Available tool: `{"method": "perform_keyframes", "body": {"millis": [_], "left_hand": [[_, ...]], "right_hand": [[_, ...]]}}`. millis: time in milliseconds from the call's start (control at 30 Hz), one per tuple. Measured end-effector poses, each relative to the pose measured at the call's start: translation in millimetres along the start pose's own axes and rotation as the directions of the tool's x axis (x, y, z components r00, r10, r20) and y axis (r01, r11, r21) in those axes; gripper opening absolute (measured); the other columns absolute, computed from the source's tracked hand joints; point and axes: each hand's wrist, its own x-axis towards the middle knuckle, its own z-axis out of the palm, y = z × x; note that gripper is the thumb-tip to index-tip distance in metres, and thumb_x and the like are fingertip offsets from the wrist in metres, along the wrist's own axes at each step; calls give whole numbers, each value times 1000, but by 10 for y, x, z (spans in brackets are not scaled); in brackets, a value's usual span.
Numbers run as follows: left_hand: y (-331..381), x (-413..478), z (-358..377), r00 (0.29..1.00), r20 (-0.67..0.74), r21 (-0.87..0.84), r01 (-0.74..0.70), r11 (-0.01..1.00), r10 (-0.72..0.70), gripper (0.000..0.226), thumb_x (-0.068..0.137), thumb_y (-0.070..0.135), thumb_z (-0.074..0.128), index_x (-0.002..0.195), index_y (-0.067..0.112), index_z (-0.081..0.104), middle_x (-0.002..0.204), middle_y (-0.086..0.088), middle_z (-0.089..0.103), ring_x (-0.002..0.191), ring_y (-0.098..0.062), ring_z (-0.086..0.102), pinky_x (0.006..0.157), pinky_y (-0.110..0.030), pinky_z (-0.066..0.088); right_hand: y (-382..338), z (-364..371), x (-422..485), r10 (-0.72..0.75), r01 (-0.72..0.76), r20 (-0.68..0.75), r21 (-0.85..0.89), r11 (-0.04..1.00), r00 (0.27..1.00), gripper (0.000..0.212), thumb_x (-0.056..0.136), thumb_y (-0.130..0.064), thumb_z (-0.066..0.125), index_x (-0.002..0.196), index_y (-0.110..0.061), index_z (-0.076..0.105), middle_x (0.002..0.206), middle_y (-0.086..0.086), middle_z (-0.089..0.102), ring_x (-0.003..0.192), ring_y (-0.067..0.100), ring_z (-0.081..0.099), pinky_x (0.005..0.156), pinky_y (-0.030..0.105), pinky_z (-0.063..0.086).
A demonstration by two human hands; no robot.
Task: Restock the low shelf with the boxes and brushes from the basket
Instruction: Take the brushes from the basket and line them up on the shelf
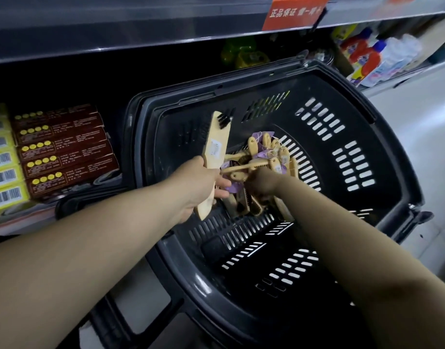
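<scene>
A black plastic basket [382,157] stands tilted against the low shelf [20,222]. In its middle lies a pile of several wooden brushes [264,157] with purple tags. My left hand [198,185] grips one long wooden brush [216,144] with black bristles, raised above the basket's left side. My right hand [263,182] reaches into the pile with its fingers curled round the brush handles. On the low shelf at left stand dark red boxes [62,147] in a stack, with yellow boxes [2,157] beside them.
An upper shelf edge with an orange sign [294,13] runs overhead. Detergent bottles [369,56] stand on a shelf at the back right. Yellow-green items [244,52] sit in the dark behind the basket. Pale floor shows to the right.
</scene>
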Motion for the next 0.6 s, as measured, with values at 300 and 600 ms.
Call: {"method": "perform_keyframes", "body": {"millis": [300,600], "left_hand": [[13,156,-87,972,-132,380,-132,916,195,26,96,17,44,117,13,58,112,-8,62,102,-25,57,80,-28,40],[46,136,-128,976,12,455,-198,868,216,22,96,15,45,113,18,59,97,2,61,80,-14,55,59,-21,39]], "right_hand": [[246,583,521,268,-238,176,-174,956,947,28,97,-27,48,121,-12,53,118,14,63,103,25,62,77,27,54],[143,-754,-402,-50,-10,302,194,981,952,31,85,-2,59,114,-15,57,100,4,62,84,15,66,64,23,56]]}}
